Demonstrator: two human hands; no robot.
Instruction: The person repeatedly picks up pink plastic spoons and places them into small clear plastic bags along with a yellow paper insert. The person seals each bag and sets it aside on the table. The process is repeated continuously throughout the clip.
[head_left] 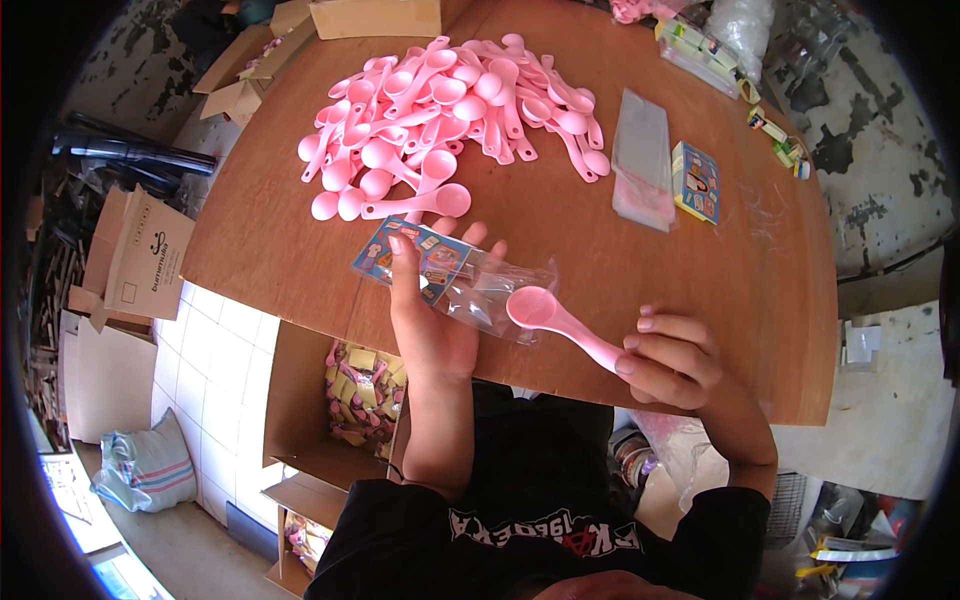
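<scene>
A printed blue card [372, 256] and a clear plastic bag [480, 310] are in my left hand [432, 325], thumb over the card and fingers behind. Whether the card lies inside the bag I cannot tell. My right hand [680, 358] pinches a pink measuring spoon [560, 322] by its handle end. The spoon's bowl points left, at the bag's edge; whether it touches the plastic is unclear. Just beyond my left hand lies a big heap of similar pink spoons [440, 100] on the brown wooden table [720, 290].
Right of the heap lie a stack of clear plastic bags [642, 160] and a stack of cards [696, 182]. Below the table's left edge stands an open carton [300, 400] of packed spoons. A cardboard box [375, 18] sits at the far edge; a white sack [150, 462] rests on the floor.
</scene>
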